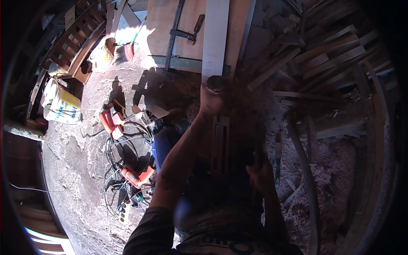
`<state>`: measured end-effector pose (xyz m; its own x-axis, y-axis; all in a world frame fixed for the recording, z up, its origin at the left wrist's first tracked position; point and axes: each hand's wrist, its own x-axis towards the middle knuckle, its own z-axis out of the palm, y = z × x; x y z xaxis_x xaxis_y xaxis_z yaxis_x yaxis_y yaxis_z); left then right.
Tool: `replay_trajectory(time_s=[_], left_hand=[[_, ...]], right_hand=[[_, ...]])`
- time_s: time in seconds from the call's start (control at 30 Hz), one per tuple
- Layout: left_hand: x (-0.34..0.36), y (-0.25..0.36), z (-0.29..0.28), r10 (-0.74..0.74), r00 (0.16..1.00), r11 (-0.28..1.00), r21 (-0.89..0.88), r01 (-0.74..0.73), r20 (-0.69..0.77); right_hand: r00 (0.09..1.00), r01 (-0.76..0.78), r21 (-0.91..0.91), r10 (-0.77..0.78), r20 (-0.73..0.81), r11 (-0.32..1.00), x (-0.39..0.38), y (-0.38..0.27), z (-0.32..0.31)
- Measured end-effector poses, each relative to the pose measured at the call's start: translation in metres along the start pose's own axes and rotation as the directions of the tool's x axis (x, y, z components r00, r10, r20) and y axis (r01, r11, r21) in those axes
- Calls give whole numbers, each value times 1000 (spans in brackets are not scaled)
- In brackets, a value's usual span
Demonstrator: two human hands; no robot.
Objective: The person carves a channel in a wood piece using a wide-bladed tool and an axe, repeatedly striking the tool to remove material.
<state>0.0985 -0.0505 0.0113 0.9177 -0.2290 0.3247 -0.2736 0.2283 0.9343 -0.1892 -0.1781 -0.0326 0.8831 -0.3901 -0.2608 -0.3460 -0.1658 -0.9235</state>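
My left hand [210, 100] is closed at the near end of a long pale board [216, 34], around a dark piece [216, 81] whose kind I cannot make out. Below it, a grooved wooden piece [220, 142] stands in shadow between my arms. My right hand [260, 174] is low on the right in shadow, fingers curled against a dark narrow upright piece [256, 157]. Above, a bar clamp [174, 33] lies on light plywood panels [157, 21] beside the board.
Red power tools [112, 119] [137, 174], tangled cables and a power strip [124, 211] lie on the floor [72, 153] at left, near a white bucket [59, 102], a broom [129, 52] and wooden slatted furniture [74, 44]. Offcuts [327, 55] pile up at right.
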Motion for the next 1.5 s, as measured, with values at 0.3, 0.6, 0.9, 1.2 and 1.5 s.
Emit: replay_trajectory(time_s=[0.3,0.6,0.9,1.2,1.5], left_hand=[[12,-19,-2,-7,1000,1000,-21,7,0],[21,-35,4,38,993,997,75,-30,-112],[21,-32,6,-53,998,998,31,52,15],[19,-33,0,-86,996,995,61,84,25],[7,-43,8,69,998,997,-32,-68,14]], right_hand=[[996,82,-44,-81,24,996,5,32,-2],[997,49,-22,-48,54,999,11,24,2],[979,194,-214,-173,110,957,41,-79,-4],[709,676,-375,-698,97,634,64,-240,-26],[760,597,-722,-535,369,350,118,-199,0]])
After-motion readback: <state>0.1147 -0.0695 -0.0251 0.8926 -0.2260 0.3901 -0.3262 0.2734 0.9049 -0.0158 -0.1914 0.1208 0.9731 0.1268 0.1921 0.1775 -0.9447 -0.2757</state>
